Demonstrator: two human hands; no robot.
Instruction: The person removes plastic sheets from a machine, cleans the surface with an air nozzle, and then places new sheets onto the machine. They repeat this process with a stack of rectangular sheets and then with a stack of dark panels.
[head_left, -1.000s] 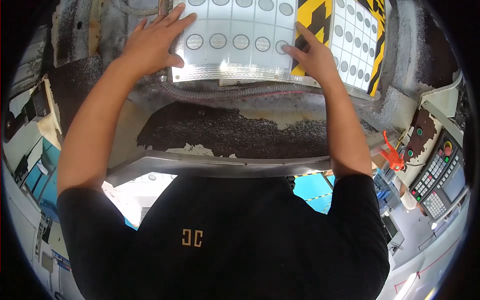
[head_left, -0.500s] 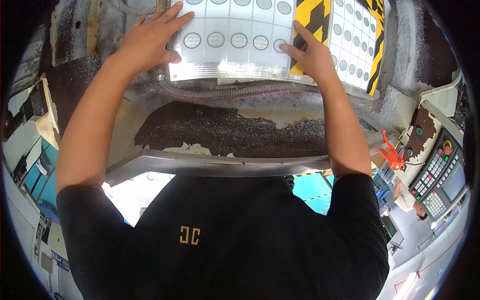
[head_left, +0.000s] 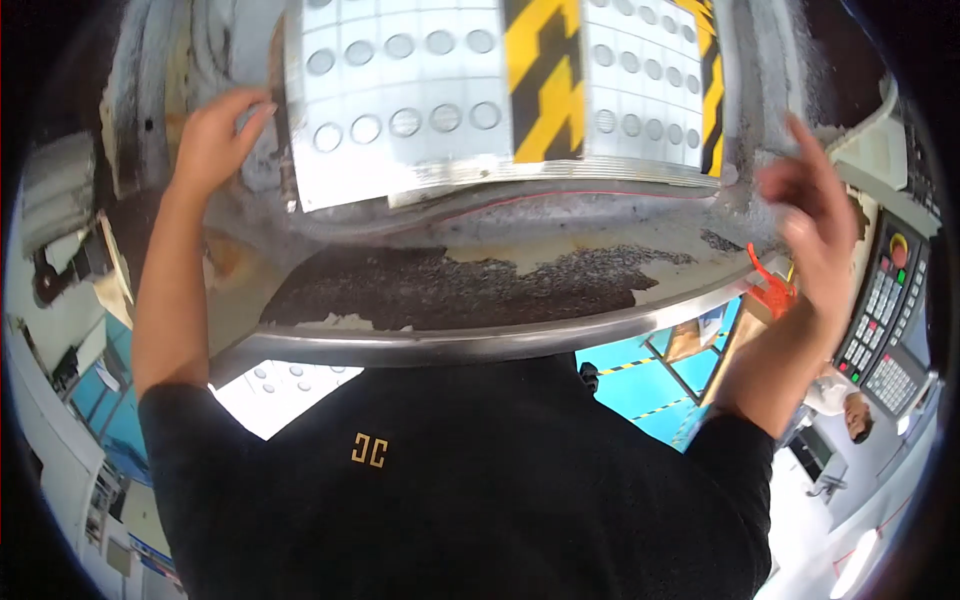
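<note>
On a worn metal machine bed (head_left: 480, 290), a larger circle-printed white panel (head_left: 400, 88) is laid flat; beyond a yellow-and-black band (head_left: 545, 80), a smaller circle-printed panel (head_left: 645, 95) is set. Both are judged in place; anything left cannot be told. No container is discernible. The right hand (head_left: 818, 215), blurred, is spread, seemingly empty; the left hand (head_left: 212, 142) is held beside the larger panel, its grip narrow, apparently empty.
</note>
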